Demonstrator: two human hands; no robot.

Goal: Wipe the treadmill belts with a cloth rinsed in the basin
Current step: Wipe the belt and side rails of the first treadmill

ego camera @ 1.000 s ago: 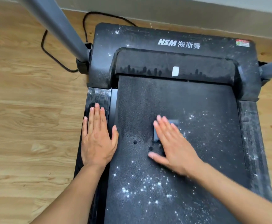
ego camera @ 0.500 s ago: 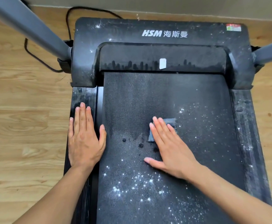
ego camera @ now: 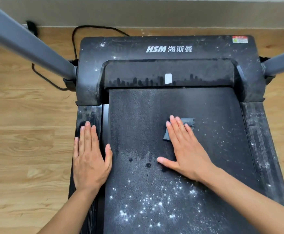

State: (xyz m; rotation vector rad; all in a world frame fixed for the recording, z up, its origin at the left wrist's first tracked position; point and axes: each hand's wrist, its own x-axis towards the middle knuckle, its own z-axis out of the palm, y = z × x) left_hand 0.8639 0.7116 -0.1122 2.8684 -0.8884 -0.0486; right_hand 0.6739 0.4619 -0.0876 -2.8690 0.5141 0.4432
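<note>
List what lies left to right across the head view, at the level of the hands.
From the left: wooden floor → left hand, flat on the left side rail → belt → right hand, pressing the cloth → right side rail.

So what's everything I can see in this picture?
belt: one, black, centre of view
cloth: one, grey-blue, on the belt under the right hand
white specks: many, white, near and right parts of belt
wet spots: few, dark, mid-belt
motor cover: one, black, dusty, far end
side rails: two, black, flanking the belt
uprights: two, grey, far corners
cable: one, black, floor at far left
floor: one, light wood, left and right of view
left hand: one, flat on the left side rail
right hand: one, flat, pressing the cloth
</note>
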